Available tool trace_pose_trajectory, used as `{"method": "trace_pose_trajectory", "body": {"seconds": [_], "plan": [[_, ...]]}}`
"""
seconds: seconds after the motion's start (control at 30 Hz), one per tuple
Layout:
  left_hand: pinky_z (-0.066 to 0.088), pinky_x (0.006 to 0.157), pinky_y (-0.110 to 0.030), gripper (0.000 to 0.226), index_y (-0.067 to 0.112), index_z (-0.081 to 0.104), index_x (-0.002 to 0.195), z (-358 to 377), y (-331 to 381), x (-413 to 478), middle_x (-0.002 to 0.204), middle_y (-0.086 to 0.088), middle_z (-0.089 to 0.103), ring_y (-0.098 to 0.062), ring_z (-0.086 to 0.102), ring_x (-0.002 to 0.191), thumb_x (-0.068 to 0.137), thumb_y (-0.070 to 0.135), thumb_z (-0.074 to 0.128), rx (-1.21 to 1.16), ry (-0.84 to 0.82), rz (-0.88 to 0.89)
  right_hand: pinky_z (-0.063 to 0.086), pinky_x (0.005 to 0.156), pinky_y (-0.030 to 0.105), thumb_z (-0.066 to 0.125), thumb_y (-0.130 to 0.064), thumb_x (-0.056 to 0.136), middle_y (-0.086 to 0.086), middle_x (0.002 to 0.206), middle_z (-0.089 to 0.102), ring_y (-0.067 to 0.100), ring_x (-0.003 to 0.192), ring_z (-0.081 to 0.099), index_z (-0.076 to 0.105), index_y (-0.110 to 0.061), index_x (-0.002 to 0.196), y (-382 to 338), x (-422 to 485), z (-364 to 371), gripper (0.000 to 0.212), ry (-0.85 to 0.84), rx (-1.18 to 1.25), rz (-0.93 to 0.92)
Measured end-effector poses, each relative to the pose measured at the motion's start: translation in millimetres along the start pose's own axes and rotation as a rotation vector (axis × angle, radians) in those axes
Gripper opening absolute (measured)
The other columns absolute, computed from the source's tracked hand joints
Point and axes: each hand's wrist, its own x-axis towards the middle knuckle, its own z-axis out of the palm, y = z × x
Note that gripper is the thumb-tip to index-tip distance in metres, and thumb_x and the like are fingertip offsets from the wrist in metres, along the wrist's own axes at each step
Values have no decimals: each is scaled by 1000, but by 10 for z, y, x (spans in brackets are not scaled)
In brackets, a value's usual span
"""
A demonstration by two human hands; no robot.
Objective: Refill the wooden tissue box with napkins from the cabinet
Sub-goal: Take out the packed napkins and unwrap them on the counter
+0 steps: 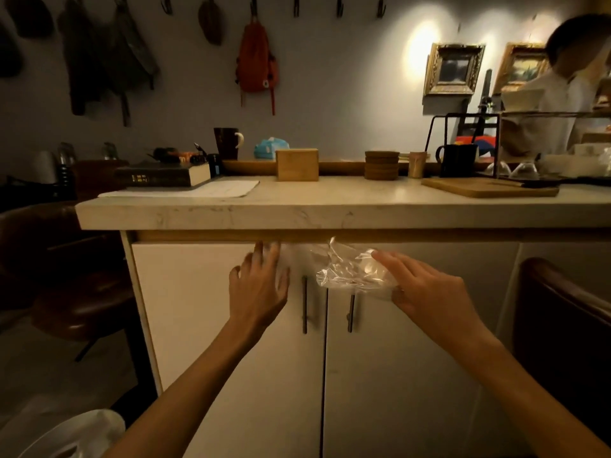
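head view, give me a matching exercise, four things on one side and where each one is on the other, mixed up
Things:
1 wooden box
2 plastic wrapper
3 backpack
4 book

Places:
a hanging from a wall hook
b lying at the left end of the counter
c held in the right hand
d standing near the middle of the counter

Pairs: 1-d, 2-c, 3-a, 4-b
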Motion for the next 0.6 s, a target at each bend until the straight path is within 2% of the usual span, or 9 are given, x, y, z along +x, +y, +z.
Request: {"method": "trace_pose_trajectory", "body": {"seconds": [0.03,0.07,0.13,0.2,0.23,0.3,0.37,0.47,0.6], "plan": [[45,92,-45,56,17,37,146,-132,-10,28,139,-13,53,-33,56,121,94,40,38,-10,149,76,61,69,34,78,-20,76,4,132,62,22,105,69,44,-22,142,8,101,-53,74,80,18,-51],[45,86,-40,51,13,48,136,-254,-28,89,126,-13,60,-31,59,109,90,33,40,4,294,156,61,75,39,76,-20,77,8,134,60,26,109,67,42,-20,142,4,221,-125,74,157,33,-99],[41,90,-41,48,12,54,129,-489,-90,327,123,-13,59,-31,54,110,85,31,43,68,422,247,58,82,45,71,-25,80,12,138,56,31,114,63,40,-18,143,-22,506,-280,71,285,16,-161],[30,108,-53,52,18,49,135,-665,-163,660,139,-12,50,-31,43,129,88,40,39,146,319,233,54,86,46,67,-26,85,11,141,54,33,119,59,42,-19,144,-23,856,-404,64,343,-66,-177],[16,115,-61,55,23,44,141,-702,-217,822,149,-10,42,-32,33,140,91,46,32,197,220,207,53,86,45,66,-23,87,9,141,54,32,120,59,44,-20,143,-2,1042,-428,61,345,-113,-167],[-8,113,-69,61,36,30,149,-695,-343,1080,163,-1,20,-29,9,152,94,57,12,285,15,156,54,83,43,64,-14,89,6,137,57,30,116,61,46,-24,142,82,1390,-381,57,278,-188,-127],[-4,113,-72,66,43,30,148,-634,-440,1233,163,5,19,-25,7,152,92,63,1,266,-96,108,54,83,42,60,-13,92,3,138,57,28,115,62,41,-31,143,198,1640,-222,57,112,-206,-108],[17,114,-67,64,43,48,135,-594,-435,1252,153,8,42,-22,31,146,93,62,3,160,-46,108,51,89,43,54,-28,97,-1,146,50,26,122,57,36,-38,144,376,1844,3,52,-74,-93,-29],[23,112,-64,65,41,52,132,-584,-463,1251,146,10,51,-22,41,140,94,64,4,91,-61,109,42,101,48,51,-44,96,-3,150,44,26,132,46,33,-43,145,483,2012,187,52,-230,48,62]]}}
